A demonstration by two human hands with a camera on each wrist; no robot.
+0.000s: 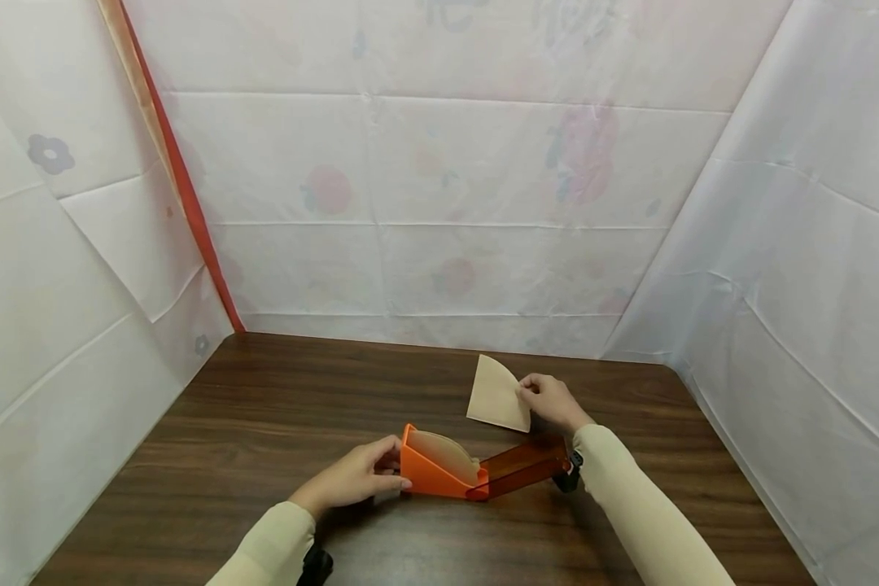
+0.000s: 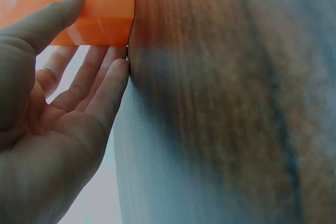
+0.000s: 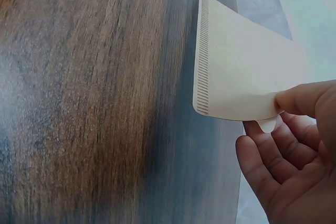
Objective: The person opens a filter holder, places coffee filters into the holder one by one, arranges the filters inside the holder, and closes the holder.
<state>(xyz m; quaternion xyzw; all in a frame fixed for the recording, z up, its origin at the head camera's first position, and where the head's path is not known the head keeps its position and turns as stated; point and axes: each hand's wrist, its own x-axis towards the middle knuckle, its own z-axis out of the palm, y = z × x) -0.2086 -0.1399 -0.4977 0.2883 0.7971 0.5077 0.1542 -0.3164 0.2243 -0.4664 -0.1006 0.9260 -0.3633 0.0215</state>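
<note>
An orange coffee filter holder (image 1: 432, 476) stands on the wooden table, its translucent brown lid (image 1: 523, 468) swung out to the right. Tan paper filters (image 1: 443, 452) sit inside it. My left hand (image 1: 359, 474) holds the holder by its left end; in the left wrist view the thumb lies on one orange side (image 2: 107, 3) and the fingers reach round the other. Behind the holder, my right hand (image 1: 554, 401) pinches a cone-shaped coffee filter (image 1: 495, 396) at its curved edge. In the right wrist view, the filter's crimped seam (image 3: 202, 61) faces away from the thumb.
The dark wooden table (image 1: 278, 407) extends around both hands. White patterned sheets (image 1: 439, 163) hang behind it and on both sides. An orange-red strip (image 1: 190, 195) runs down the left corner to the table's back edge.
</note>
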